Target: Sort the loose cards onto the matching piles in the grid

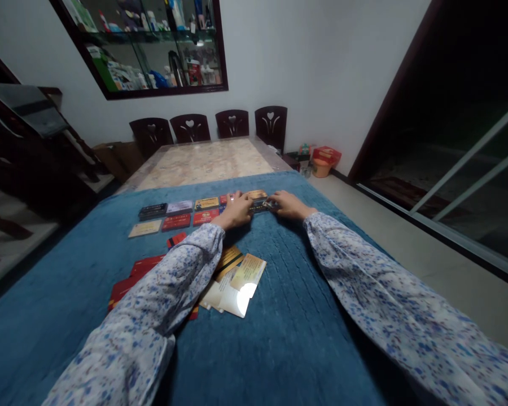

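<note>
At the right end of the rows of cards, a dark card or stack of cards point(259, 207) lies between my two hands. My left hand point(237, 211) has its fingers bent over the left side of it and partly covers a red card point(224, 199). From the other side, my right hand point(291, 205) grips its right edge with curled fingers. Just behind it is a yellowish card point(257, 194). Further left are a golden card stack point(206, 203), a lilac one point(180, 207), a black one point(153, 211), red ones point(176, 222) and a cream card point(145, 228).
Loose white and gold cards point(248, 273) overlap near my left forearm, with red cards point(125, 287) partly under the sleeve. A blue cloth point(296, 338) covers the near table. Beyond are the bare tabletop point(207, 160) and several dark chairs point(232, 123).
</note>
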The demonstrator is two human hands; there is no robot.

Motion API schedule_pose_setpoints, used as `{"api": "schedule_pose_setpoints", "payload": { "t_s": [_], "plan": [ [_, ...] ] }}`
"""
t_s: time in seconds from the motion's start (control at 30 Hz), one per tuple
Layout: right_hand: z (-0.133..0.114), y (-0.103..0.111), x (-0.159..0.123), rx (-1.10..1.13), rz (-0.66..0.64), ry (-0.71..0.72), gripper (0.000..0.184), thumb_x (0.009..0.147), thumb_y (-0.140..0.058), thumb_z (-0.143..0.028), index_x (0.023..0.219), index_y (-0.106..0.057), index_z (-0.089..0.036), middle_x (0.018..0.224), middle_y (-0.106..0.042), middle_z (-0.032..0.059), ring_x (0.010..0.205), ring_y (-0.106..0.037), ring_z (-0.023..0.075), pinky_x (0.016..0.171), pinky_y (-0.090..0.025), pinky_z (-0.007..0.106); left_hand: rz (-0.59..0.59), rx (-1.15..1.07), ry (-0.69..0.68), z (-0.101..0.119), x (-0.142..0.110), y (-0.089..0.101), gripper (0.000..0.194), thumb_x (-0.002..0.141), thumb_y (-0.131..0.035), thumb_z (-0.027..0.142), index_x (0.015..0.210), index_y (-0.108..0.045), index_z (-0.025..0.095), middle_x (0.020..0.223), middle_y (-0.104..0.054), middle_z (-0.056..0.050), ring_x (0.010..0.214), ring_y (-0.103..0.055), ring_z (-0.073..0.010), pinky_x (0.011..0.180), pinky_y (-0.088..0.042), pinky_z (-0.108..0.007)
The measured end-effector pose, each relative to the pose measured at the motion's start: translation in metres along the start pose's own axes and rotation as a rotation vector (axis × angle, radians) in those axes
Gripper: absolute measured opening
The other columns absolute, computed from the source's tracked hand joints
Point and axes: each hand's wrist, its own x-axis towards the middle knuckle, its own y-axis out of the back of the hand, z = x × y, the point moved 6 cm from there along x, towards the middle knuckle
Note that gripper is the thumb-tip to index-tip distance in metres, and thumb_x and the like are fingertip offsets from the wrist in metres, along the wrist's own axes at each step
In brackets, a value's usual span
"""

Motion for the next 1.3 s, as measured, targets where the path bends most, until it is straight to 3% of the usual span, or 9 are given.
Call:
{"api": "schedule_pose_setpoints", "payload": {
  "t_s": [0.53, 0.97, 1.3],
  "plan": [
    [-0.017, 0.008, -0.031, 0.023, 0.097, 0.167, 0.021, 0.093, -0.054, -0.017, 0.102, -0.073, -0.018, 0.103, -0.07, 0.0105, 0.097, -0.056, 0.0243, 0.081, -0.038, 0.031, 0.084, -0.038, -0.049, 0.016, -0.054, 0.015, 0.028, 0.094, -0.051, 0.019, 0.112, -0.072, 0.023, 0.129, -0.063, -0.014, 0.131, -0.042, -0.0353, 0.108, -0.03, -0.062],
    [-0.06, 0.015, -0.062, 0.091, 0.136, 0.275, 0.019, 0.096, -0.054, -0.016, 0.097, -0.072, -0.019, 0.099, -0.071, 0.0091, 0.093, -0.056, 0.023, 0.079, -0.036, 0.031, 0.114, -0.074, -0.06, 0.025, -0.103, 0.02, 0.027, 0.092, -0.05, 0.015, 0.098, -0.076, 0.021, 0.125, -0.064, -0.014, 0.129, -0.042, -0.0352, 0.103, -0.033, -0.061],
    [-0.074, 0.003, -0.083, 0.183, 0.227, 0.393, 0.013, 0.097, -0.058, -0.018, 0.098, -0.072, -0.02, 0.092, -0.068, 0.008, 0.091, -0.055, 0.0225, 0.077, -0.038, 0.033, 0.191, -0.094, -0.125, 0.033, -0.132, 0.013, 0.017, 0.091, -0.058, 0.018, 0.093, -0.075, 0.019, 0.121, -0.067, -0.014, 0.127, -0.045, -0.0352, 0.104, -0.032, -0.062]
  ]
}}
